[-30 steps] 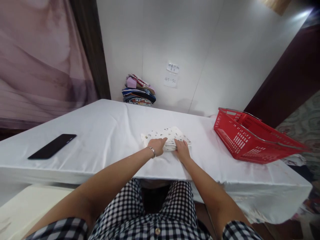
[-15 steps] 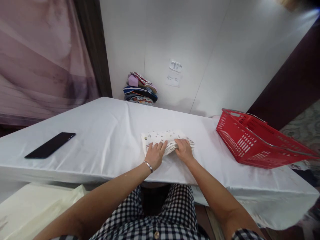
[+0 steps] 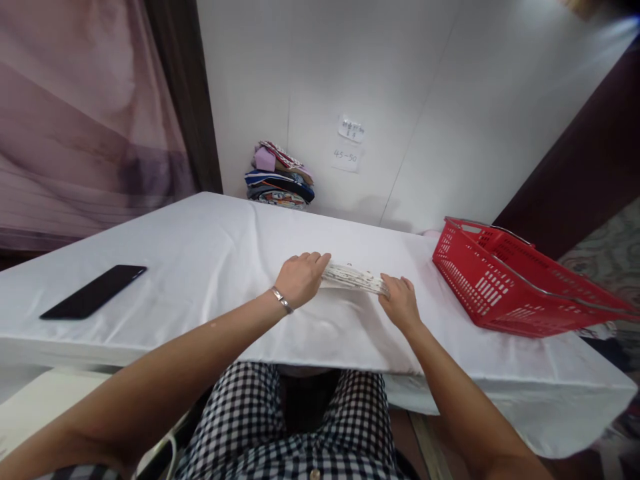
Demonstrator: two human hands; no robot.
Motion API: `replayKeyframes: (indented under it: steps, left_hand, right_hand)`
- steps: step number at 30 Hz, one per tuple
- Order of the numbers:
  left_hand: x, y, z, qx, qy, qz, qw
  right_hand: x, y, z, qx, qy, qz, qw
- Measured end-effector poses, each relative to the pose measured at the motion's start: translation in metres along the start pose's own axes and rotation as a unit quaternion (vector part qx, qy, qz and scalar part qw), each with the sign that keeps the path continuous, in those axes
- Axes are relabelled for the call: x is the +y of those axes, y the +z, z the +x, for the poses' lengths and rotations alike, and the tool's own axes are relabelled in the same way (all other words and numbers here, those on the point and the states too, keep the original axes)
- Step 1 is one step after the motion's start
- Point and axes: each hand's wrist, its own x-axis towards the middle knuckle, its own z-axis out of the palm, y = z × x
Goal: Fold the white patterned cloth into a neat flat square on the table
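White-covered table [image 3: 210, 267] carries a red basket [image 3: 500, 287] at right and black phone [image 3: 93, 301] at left. Folded patterned cloth [image 3: 353, 277] is held near table centre, raised slightly, left hand [image 3: 299, 279] and right hand [image 3: 400, 303] clasped on opposite ends. Ends should be kept level so layers are not slipped.

White-clothed table [image 3: 210, 260]: phone [image 3: 93, 301], basket [image 3: 505, 283]

Dressed in a black-and-white checked garment [image 3: 300, 427], buttoned down the front at the bottom centre of the frame. Thin silver bracelet [image 3: 281, 301] on the left wrist. Bare forearms, sleeves short.
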Motion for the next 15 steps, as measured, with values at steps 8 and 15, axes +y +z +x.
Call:
replayKeyframes:
  steps: [8, 15]
  left_hand:
    - [-0.045, -0.055, 0.03, 0.002, -0.093, -0.22, 0.971]
    - [-0.092, 0.031, 0.069, -0.053, -0.256, -0.277, 0.925]
  right_hand:
    - [0.014, -0.071, 0.047, 0.08, -0.015, 0.17, 0.982]
    - [0.025, 0.018, 0.099, -0.045, 0.133, 0.201, 0.969]
